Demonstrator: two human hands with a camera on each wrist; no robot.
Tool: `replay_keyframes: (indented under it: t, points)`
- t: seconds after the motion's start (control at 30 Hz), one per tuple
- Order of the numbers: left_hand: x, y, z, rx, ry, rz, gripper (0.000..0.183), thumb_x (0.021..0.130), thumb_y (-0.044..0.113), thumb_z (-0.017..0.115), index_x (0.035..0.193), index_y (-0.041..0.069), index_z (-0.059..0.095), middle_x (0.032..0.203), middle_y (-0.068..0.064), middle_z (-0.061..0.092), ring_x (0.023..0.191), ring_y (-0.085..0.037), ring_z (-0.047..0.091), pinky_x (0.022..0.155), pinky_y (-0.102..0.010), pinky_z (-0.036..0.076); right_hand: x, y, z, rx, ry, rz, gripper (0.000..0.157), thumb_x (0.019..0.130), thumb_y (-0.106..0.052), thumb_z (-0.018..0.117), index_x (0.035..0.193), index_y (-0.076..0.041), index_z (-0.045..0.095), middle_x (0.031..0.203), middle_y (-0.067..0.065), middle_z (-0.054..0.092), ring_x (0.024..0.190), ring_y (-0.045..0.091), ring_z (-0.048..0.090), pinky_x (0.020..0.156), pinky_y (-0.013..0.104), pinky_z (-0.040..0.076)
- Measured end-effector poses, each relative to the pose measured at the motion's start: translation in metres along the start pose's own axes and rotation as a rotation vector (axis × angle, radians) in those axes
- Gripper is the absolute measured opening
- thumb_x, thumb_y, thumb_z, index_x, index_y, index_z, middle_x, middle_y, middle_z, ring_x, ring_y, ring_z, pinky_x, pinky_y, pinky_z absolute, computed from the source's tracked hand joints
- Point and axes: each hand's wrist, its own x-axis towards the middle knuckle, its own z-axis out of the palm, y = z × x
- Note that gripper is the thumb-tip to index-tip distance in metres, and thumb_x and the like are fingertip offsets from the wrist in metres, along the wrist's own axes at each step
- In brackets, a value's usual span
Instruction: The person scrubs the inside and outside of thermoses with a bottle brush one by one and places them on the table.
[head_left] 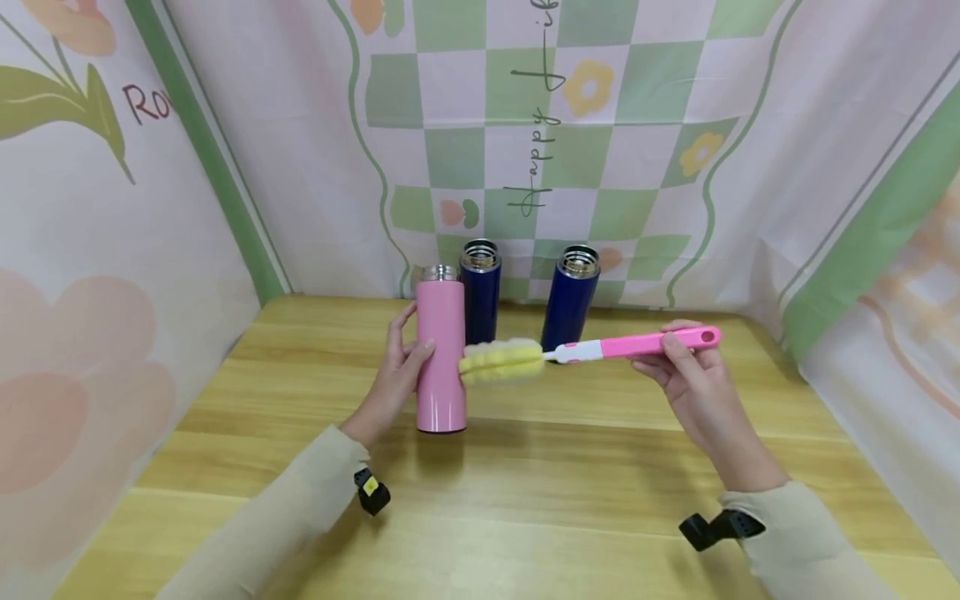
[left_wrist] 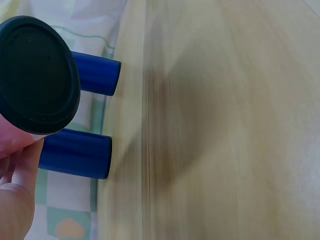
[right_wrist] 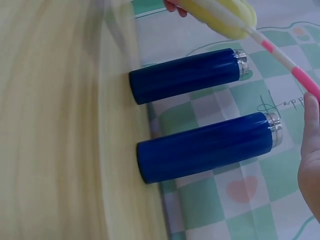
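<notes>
My left hand (head_left: 397, 367) grips a pink thermos bottle (head_left: 441, 358), held upright with its mouth uncapped. The left wrist view shows its dark base (left_wrist: 39, 75) off the table. In my right hand (head_left: 697, 383) is a bottle brush (head_left: 637, 344) by its pink handle, lying nearly level and pointing left. Its yellow sponge head (head_left: 502, 361) is beside the pink bottle's wall; whether the two touch I cannot tell. Behind stand two dark blue thermos bottles, one just right of the pink bottle (head_left: 482, 292) and another farther right (head_left: 572, 296), both uncapped.
The wooden table (head_left: 480, 517) runs toward me under both arms. A patterned curtain (head_left: 525, 150) hangs right behind the blue bottles at the table's back edge, and more cloth (head_left: 112, 333) closes in the left side.
</notes>
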Motion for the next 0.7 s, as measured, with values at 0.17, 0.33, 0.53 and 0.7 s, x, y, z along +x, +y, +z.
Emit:
replay_keyframes:
  t: [0.17,0.33,0.53,0.7]
  points:
    - [-0.0009,0.0023,0.0031,0.012,-0.039,-0.025,0.063,0.106,0.037,0.048,0.157,0.04,0.011,0.129,-0.024,0.057,0.104,-0.037,0.064,0.082,-0.05,0.055,0.006,-0.0042,0.0029,-0.018,0.058,-0.028,0.015,0.106,-0.003,0.042,0.118,0.002,0.05,0.108,0.018,0.063,0.098,0.025,0.07,0.088,0.032,0.054]
    - [0.0002,0.0009,0.0078,0.045,-0.05,-0.061,0.086,0.097,0.025,0.068,0.156,0.043,0.009,0.129,-0.023,0.058,0.106,-0.037,0.065,0.085,-0.05,0.055,0.0084,-0.0062,0.0039,0.009,0.074,-0.055,0.015,0.106,-0.003,0.041,0.118,0.003,0.048,0.107,0.019,0.063,0.096,0.026,0.07,0.087,0.032,0.055]
    - [0.0009,-0.0016,0.0097,0.079,-0.049,-0.096,0.104,0.084,0.025,0.084,0.151,0.055,0.01,0.13,-0.018,0.058,0.106,-0.034,0.066,0.084,-0.051,0.055,0.0083,-0.0073,0.0054,0.025,0.077,-0.07,0.015,0.106,-0.002,0.041,0.118,0.004,0.048,0.107,0.019,0.064,0.096,0.026,0.07,0.087,0.032,0.055]
    - [0.0008,0.0003,0.0083,0.116,-0.051,-0.109,0.103,0.083,0.028,0.085,0.15,0.056,0.013,0.129,-0.018,0.058,0.108,-0.034,0.065,0.084,-0.051,0.055,0.007,-0.0078,0.0052,0.008,0.096,-0.08,0.016,0.106,-0.003,0.042,0.119,0.004,0.048,0.107,0.019,0.063,0.095,0.025,0.07,0.086,0.032,0.055]
